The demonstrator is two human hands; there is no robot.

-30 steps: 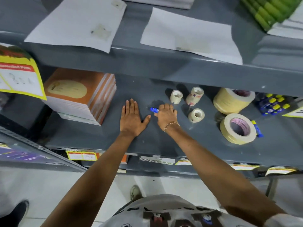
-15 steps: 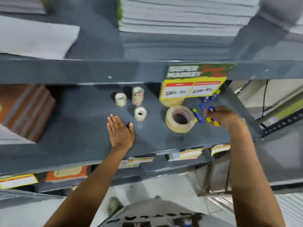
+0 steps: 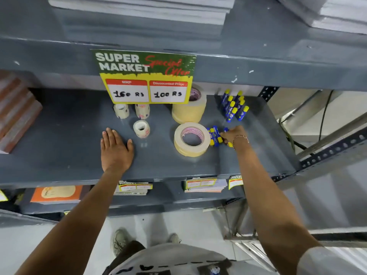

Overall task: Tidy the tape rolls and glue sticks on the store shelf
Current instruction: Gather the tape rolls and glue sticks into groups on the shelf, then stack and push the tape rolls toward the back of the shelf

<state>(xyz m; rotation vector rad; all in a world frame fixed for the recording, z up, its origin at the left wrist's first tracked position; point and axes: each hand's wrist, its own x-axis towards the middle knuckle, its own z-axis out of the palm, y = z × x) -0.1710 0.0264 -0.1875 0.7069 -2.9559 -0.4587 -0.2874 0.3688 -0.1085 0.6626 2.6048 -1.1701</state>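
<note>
Several glue sticks [image 3: 214, 136] under right hand [image 3: 234, 135], grey shelf [image 3: 65, 147]

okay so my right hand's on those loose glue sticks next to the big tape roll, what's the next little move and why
Probably close the right hand on the lying glue sticks and stand them with the upright glue sticks at the back. They lie flat against the masking tape roll, while the rest stand together. The left hand rests flat on the shelf.

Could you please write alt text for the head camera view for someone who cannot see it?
A person's right hand gathers loose glue sticks beside a wide tape roll on a grey shelf, while the left hand rests flat. Small tape rolls and upright glue sticks stand behind.
</note>
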